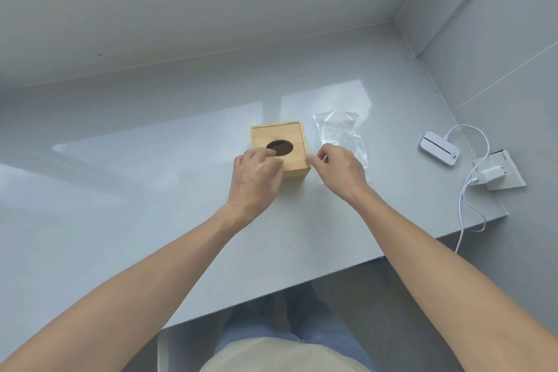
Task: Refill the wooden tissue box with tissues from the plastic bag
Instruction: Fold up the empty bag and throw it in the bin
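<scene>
A square wooden tissue box (287, 136) stands in the middle of the grey table, its lid on and a dark oval opening in the top. My left hand (256, 174) rests on the box's near left corner, fingertips at the oval's edge. My right hand (339, 170) is at the box's near right corner, with the fingertips touching its edge. Just right of the box lies a clear plastic bag (341, 133), flat and crumpled, partly hidden behind my right hand. No tissues show in the oval or in the bag.
At the right edge of the grey table (151, 190) lie a white device (439, 148), a white charger (490, 175) on a grey pad, and a white cable (463, 199) hanging over the edge. Grey walls close the back and right.
</scene>
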